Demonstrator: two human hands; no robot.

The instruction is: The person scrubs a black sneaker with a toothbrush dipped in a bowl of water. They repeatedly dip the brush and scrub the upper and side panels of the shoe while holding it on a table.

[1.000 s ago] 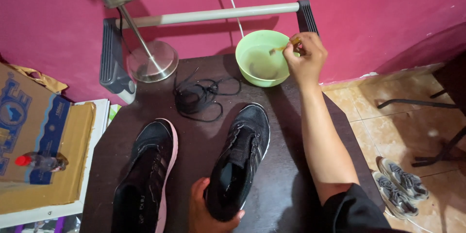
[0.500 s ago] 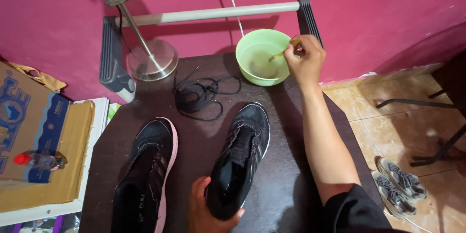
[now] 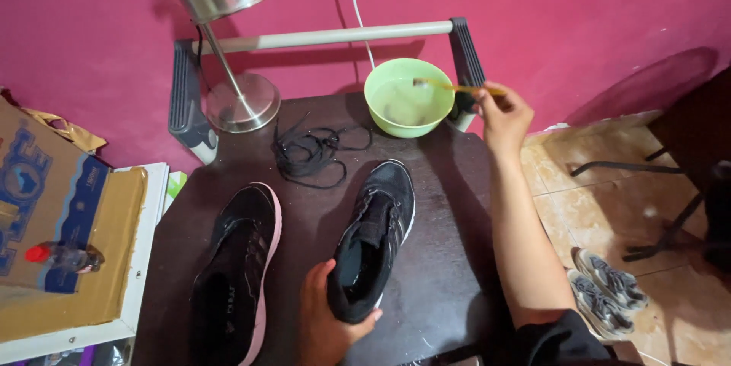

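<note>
Lifted from bowl [image 3: 409,97] since earlier: brush [image 3: 455,87], pinched in right hand [image 3: 502,113] above rim; left hand [image 3: 326,324] gripping shoe [image 3: 373,238] heel on bench [image 3: 449,259]; laces [image 3: 314,151] already out; scrubbing not yet begun.

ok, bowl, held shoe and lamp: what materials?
Bowl: pale green, smooth with a soft sheen, probably plastic. Shoe gripped by the left hand: black matte upper, looks like woven fabric, with a white rubbery sole edge. Lamp: brushed silver shade, stem and base, likely metal.
</note>
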